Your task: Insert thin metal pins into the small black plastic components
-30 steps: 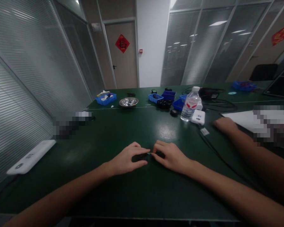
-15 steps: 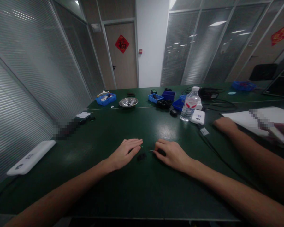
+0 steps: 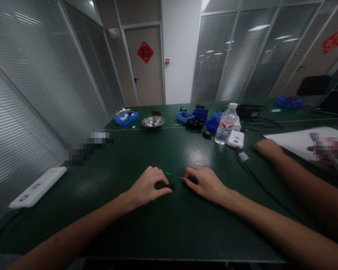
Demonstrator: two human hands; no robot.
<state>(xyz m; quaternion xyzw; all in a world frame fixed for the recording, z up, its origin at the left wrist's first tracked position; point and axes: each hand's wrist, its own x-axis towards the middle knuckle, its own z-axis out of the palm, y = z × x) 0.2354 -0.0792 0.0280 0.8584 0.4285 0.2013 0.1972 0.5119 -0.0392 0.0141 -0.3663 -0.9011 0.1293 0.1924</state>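
My left hand (image 3: pixel 150 186) is curled over the green tabletop, thumb and index fingertips closed about a small dark block (image 3: pixel 172 186). Part of that block is hidden by the fingers, and its exact kind is too small to tell. Just beyond it lies a tiny green piece (image 3: pixel 168 173), apart from both hands. My right hand (image 3: pixel 204 182) rests to the right, its thumb and index finger pinching a thin metal piece (image 3: pixel 180 177) that points left toward the green piece. The rest of the metal piece is hidden in the hand.
A water bottle (image 3: pixel 226 125) stands beside a white device (image 3: pixel 236 139) with a cable. Further back are a metal dish (image 3: pixel 153 126) and blue trays (image 3: pixel 126 119). Another person's arm (image 3: pixel 295 168) rests at the right near white paper (image 3: pixel 287 139). A long white device (image 3: pixel 38 187) lies left.
My left hand's fingers have gone from stretched out beside the dark block to curled with the fingertips at it. The green piece shows more fully. My right hand has hardly moved.
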